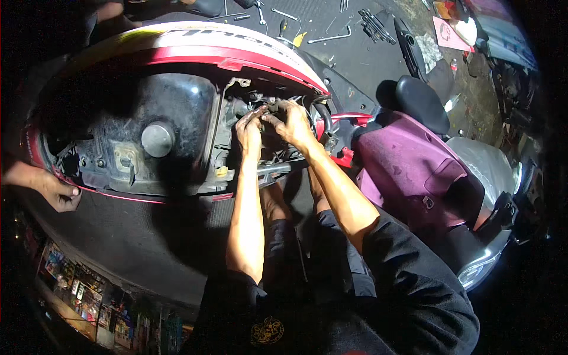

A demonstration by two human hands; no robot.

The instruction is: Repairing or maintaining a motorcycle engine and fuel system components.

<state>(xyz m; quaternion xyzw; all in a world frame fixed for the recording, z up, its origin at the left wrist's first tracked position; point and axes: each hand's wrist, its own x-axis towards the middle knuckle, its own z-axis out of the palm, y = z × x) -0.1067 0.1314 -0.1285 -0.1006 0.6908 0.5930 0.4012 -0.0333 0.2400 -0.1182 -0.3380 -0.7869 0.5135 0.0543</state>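
Left hand [249, 131], right hand [293, 125] | both inside open scooter body [195, 55] | fingers: clamped or apart, I cannot tell

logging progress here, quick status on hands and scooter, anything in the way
Left hand, right hand: close together inside scooter, grip unclear. Scooter body open from above. Another person's hand at its left end, apart from both.

I can see bold dark lettering [234, 36] on the panel [171, 54] along the scooter's [183, 97] far edge, small letters [26, 142] on its left-edge trim [36, 155].
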